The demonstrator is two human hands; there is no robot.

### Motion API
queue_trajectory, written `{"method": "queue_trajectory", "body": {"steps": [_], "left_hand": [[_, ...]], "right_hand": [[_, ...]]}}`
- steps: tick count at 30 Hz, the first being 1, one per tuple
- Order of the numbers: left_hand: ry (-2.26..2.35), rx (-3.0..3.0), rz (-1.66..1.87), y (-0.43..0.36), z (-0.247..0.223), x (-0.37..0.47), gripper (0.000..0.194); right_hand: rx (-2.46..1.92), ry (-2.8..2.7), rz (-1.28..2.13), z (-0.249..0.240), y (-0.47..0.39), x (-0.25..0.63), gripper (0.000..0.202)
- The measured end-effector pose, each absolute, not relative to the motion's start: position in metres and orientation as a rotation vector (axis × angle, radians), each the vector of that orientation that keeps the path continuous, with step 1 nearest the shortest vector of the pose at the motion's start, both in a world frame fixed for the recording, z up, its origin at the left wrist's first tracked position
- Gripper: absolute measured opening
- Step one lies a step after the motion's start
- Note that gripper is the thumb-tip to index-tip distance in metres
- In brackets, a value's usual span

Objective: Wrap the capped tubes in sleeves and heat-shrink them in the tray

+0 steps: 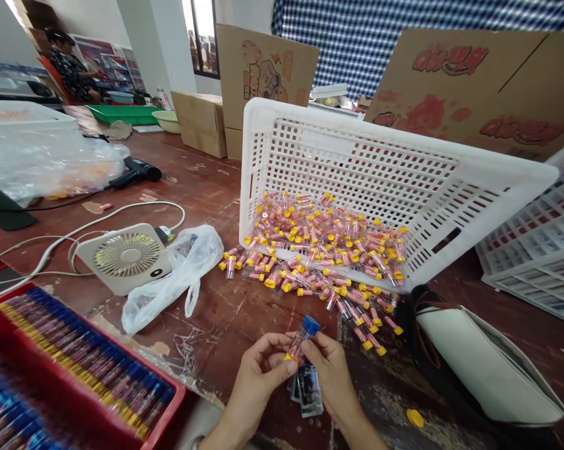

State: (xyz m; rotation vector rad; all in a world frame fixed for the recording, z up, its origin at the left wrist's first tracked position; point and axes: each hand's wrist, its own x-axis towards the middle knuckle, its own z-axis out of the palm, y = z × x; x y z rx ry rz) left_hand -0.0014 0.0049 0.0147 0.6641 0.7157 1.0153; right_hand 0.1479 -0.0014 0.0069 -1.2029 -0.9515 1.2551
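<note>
My left hand (267, 369) and my right hand (326, 365) meet at the lower middle, both closed on one small clear tube (295, 345). The tube is tilted, with a yellow end low at the left fingers and a blue cap (310, 324) at the top. Under my right hand lie small dark-printed clear packets (309, 390). Beyond the hands, many yellow-capped tubes (310, 269) spill out of a tipped white crate (403, 150). At the lower left, a red tray (169, 375) holds rows of tubes with blue and yellow ends.
A small fan (127, 256) with a white cable and a plastic bag (178, 281) stand left of centre. A pale bag (488, 369) lies at right, near a loose yellow cap (415, 417). Cardboard boxes (263, 75) stand behind. A seated person (73, 69) is far left.
</note>
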Motion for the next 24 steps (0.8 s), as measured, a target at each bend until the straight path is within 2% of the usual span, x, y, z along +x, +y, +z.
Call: {"method": "queue_trajectory", "body": {"steps": [5, 11, 24], "left_hand": [[0.663, 0.679, 0.952, 0.008, 0.014, -0.009, 0.041], [0.841, 0.618, 1.073, 0.009, 0.014, -0.009, 0.028], [0.908, 0.550, 1.173, 0.011, 0.013, -0.012, 0.028]], "right_hand": [[-1.199, -0.875, 1.273, 0.012, -0.001, 0.142, 0.033], [-1.153, -0.848, 1.340, 0.009, -0.004, 0.133, 0.031], [-1.164, -0.885, 1.345, 0.014, -0.002, 0.119, 0.030]]}}
